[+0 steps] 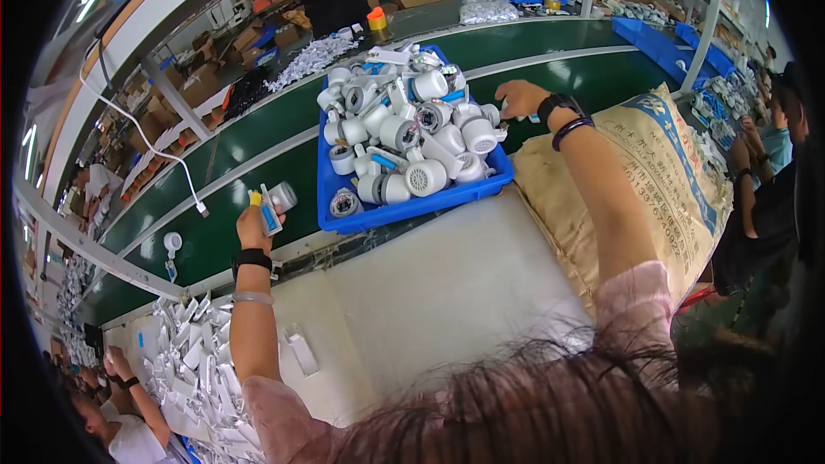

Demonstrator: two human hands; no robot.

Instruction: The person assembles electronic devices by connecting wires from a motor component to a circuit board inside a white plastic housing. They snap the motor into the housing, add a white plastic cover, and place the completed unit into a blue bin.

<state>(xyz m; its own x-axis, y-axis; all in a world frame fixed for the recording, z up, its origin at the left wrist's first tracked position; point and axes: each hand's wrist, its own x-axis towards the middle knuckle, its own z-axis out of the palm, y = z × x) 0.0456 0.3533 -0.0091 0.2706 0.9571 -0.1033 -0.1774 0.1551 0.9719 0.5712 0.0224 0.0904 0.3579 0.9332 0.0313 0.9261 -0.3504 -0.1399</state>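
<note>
My left hand is closed round a small white device with a round grey-white head and a blue strip along its body. Something yellow shows at its fingertips. At the right rim of a blue tray, my right hand bends its fingers down over a white round-headed part; how firmly it grips is partly hidden. Similar white round-headed devices fill the tray in a heap, some showing blue strips, others with open round ends.
A green conveyor belt runs behind the tray. White casings lie piled at the left, and one clear-white piece rests on the pale worktop. A full tan sack stands at the right. A white cable hangs at the left. Other people work nearby.
</note>
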